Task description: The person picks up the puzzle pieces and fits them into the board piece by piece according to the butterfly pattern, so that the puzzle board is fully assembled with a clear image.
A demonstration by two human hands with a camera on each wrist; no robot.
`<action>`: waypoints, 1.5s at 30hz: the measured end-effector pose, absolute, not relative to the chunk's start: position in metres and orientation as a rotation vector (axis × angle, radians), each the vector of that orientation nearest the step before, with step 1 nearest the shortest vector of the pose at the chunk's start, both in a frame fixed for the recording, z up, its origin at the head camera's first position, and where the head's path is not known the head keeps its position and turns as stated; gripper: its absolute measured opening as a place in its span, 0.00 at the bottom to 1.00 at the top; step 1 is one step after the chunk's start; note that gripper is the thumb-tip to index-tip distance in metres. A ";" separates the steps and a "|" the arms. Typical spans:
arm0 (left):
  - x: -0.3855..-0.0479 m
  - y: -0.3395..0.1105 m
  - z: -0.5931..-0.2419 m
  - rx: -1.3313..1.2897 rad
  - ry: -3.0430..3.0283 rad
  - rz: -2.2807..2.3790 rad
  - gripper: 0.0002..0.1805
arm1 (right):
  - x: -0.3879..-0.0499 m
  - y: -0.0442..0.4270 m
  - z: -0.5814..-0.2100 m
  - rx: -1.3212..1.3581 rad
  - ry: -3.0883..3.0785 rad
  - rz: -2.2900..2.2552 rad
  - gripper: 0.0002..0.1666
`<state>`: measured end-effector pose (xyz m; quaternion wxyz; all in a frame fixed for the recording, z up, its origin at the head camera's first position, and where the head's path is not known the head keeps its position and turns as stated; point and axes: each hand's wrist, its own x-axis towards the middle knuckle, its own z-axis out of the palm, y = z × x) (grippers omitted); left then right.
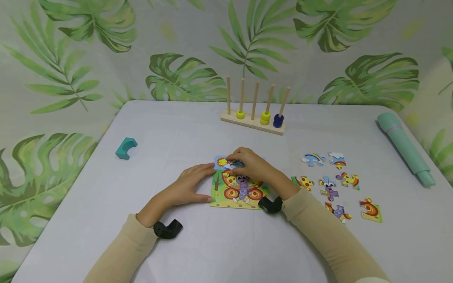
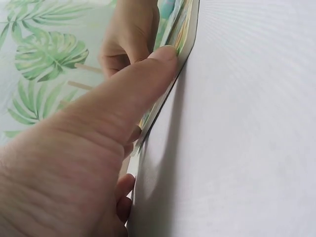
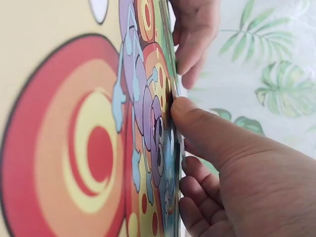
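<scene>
A butterfly puzzle board [image 1: 226, 201] lies flat on the table, a sun puzzle piece [image 1: 221, 162] at its top left corner. My right hand [image 1: 250, 164] reaches over the board's upper part, thumb and index finger pinching that piece at its right side. In the right wrist view the right thumb [image 3: 207, 126] bears down near the board's upper edge; the piece's fit there is hidden. Along the board's left edge rests my left hand [image 1: 187, 184], fingers extended at the upper corner and thumb lower down. The left thumb [image 2: 143, 74] touches the board's rim in the left wrist view.
Several loose puzzle pieces [image 1: 329, 188] are spread right of the board. Behind it stands a wooden peg stand [image 1: 252, 122] with yellow and dark blue rings. A teal arch block [image 1: 126, 148] lies at left, and a mint-green cylindrical object [image 1: 405, 147] at the right edge.
</scene>
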<state>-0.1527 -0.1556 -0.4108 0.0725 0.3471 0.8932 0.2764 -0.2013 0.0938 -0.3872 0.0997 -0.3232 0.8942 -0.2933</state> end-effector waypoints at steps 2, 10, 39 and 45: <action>-0.153 -0.156 -0.410 1.051 2.689 0.817 0.44 | -0.202 0.094 -0.388 -0.971 2.647 -0.858 0.26; -0.154 -0.155 -0.406 1.056 2.675 0.728 0.46 | -0.204 0.091 -0.391 -0.967 2.640 -0.853 0.27; -0.169 -0.144 -0.394 1.038 2.606 0.575 0.53 | -0.206 0.093 -0.394 -0.881 2.575 -0.983 0.25; -0.170 -0.144 -0.393 1.040 2.601 0.572 0.54 | -0.200 0.098 -0.378 -0.861 2.487 -1.055 0.32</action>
